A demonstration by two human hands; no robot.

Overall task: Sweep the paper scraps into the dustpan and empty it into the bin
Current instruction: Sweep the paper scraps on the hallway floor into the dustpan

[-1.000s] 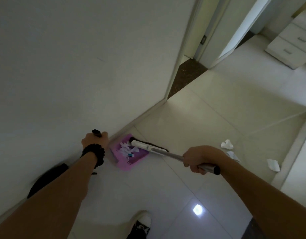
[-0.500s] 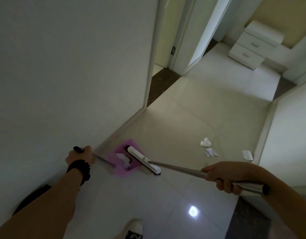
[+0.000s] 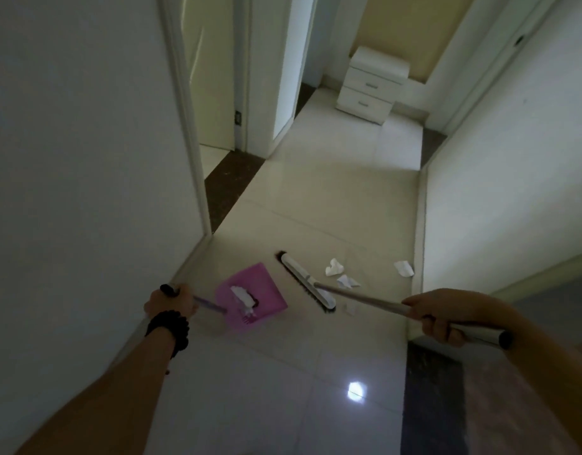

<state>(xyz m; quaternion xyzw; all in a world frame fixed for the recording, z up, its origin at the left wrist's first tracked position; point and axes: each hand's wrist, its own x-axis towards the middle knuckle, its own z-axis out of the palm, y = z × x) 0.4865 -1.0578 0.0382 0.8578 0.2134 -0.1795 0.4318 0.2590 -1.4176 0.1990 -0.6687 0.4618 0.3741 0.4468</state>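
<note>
the left hand (image 3: 169,302) is wrapped around the long handle of the pink dustpan (image 3: 252,295), low left of centre, which already carries white scraps, probably ready for more. the right hand (image 3: 439,318) is closed on the broom (image 3: 307,282) pole, its head between the pan and 3 paper scraps (image 3: 334,267) lying right of centre, well placed to drag them panward. no bin shows; no readable writing.

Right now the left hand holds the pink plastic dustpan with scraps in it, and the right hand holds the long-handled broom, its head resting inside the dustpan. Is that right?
Not quite. In the head view the long-handled broom's head sits on the tiled floor beside the pink plastic dustpan, not inside it. The left hand and right hand are as you said.
</note>
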